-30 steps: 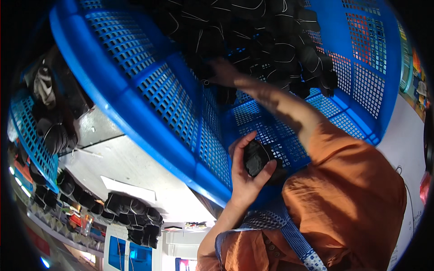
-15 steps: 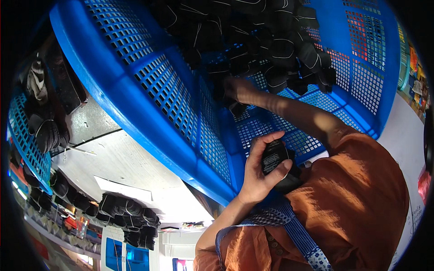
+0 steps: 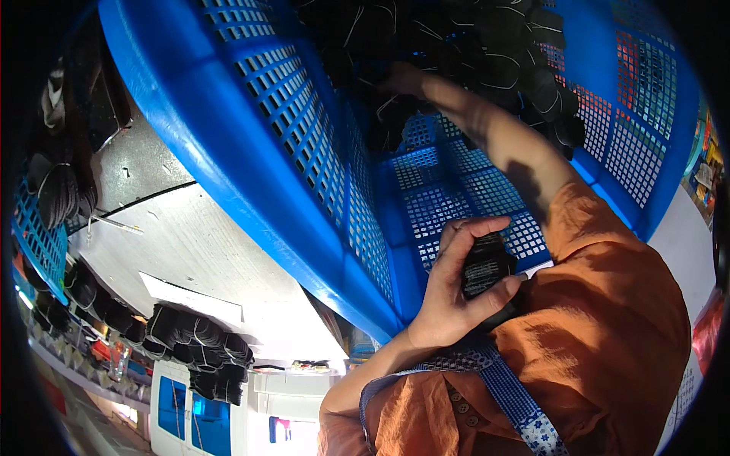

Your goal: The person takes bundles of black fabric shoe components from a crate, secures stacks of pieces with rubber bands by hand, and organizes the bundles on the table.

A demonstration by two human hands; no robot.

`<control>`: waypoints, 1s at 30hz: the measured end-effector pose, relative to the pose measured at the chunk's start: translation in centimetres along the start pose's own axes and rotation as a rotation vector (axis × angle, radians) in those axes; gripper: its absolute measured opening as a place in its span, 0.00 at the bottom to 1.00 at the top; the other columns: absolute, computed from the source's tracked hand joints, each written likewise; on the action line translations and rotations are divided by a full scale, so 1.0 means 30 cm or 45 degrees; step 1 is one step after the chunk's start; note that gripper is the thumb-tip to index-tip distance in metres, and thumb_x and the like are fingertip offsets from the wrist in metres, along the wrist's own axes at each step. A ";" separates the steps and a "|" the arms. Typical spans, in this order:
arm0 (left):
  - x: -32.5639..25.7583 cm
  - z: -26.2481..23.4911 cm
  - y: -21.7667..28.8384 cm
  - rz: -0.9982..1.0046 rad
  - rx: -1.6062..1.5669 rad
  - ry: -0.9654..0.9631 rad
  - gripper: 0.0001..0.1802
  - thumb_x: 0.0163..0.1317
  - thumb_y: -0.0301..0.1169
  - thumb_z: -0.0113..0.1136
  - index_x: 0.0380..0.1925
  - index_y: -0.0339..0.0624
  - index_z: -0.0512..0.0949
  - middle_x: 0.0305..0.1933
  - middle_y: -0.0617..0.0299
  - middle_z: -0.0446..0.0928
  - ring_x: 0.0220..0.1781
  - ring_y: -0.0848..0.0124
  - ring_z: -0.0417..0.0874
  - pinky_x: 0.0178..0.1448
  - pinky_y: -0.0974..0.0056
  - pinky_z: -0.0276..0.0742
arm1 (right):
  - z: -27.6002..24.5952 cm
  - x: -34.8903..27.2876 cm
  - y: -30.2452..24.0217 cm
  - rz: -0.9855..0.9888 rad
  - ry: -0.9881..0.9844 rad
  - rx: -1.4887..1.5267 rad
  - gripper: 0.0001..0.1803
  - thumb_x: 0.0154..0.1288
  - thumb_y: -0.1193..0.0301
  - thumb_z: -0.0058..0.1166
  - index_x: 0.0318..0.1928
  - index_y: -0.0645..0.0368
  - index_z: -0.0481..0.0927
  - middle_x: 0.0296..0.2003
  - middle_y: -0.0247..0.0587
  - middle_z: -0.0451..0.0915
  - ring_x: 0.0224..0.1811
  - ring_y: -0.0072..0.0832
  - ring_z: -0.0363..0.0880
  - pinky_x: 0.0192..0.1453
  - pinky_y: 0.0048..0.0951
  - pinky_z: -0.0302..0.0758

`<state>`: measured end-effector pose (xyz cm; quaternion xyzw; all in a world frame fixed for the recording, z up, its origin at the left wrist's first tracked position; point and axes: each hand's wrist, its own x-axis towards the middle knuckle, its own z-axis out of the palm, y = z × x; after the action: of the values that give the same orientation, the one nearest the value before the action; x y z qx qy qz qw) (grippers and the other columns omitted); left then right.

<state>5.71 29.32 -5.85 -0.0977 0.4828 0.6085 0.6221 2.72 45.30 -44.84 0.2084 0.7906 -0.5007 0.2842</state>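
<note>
My left hand (image 3: 449, 292) is wrapped round a black stacked bundle (image 3: 488, 266), held close to my orange shirt over the near side of a large blue plastic basket (image 3: 199, 148). The layered edges of that bundle show between thumb and fingers. My right arm stretches deep into the basket, and my right hand (image 3: 401, 78) is among black bundles (image 3: 498, 72) tied with pale string, heaped at the far side. Shadow and the dark bundles hide its fingers, so I cannot make out whether it grips one.
Left of the basket lies a pale tabletop (image 3: 198, 247) with a white sheet (image 3: 190, 298) on it. More tied black bundles (image 3: 199, 342) sit along its lower edge. A smaller blue basket (image 3: 42, 235) stands at the far left, with a dark bundle (image 3: 59, 194) beside it.
My right hand has reached farther into the basket, up among the bundles. My left hand keeps its bundle and has shifted slightly right in the picture; the whole view has moved a little.
</note>
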 end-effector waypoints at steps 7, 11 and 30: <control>0.004 -0.001 -0.022 0.201 0.105 -0.063 0.32 0.48 0.29 0.66 0.56 0.40 0.70 0.45 0.60 0.64 0.49 0.67 0.65 0.55 0.65 0.64 | 0.046 -0.270 -0.116 -0.289 -0.333 -0.086 0.41 0.50 0.65 0.67 0.66 0.49 0.64 0.57 0.45 0.73 0.55 0.40 0.74 0.57 0.37 0.74; -0.013 -0.002 -0.030 0.235 0.167 0.013 0.32 0.49 0.31 0.67 0.57 0.42 0.70 0.48 0.59 0.65 0.51 0.66 0.66 0.57 0.64 0.64 | 0.157 -0.249 -0.141 -0.263 -0.748 -0.242 0.38 0.47 0.61 0.68 0.60 0.55 0.71 0.57 0.49 0.72 0.61 0.43 0.69 0.65 0.43 0.66; -0.466 -0.309 0.152 0.895 0.054 0.098 0.39 0.47 0.47 0.66 0.59 0.41 0.68 0.51 0.57 0.67 0.56 0.65 0.69 0.62 0.60 0.63 | -0.785 -0.977 -0.498 -0.648 0.394 -0.569 0.22 0.57 0.61 0.60 0.48 0.61 0.76 0.45 0.46 0.78 0.51 0.37 0.76 0.62 0.40 0.69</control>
<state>0.26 14.57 1.56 0.0644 0.5224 0.7712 0.3582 9.89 59.26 -7.56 0.0114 0.9405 -0.3330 0.0664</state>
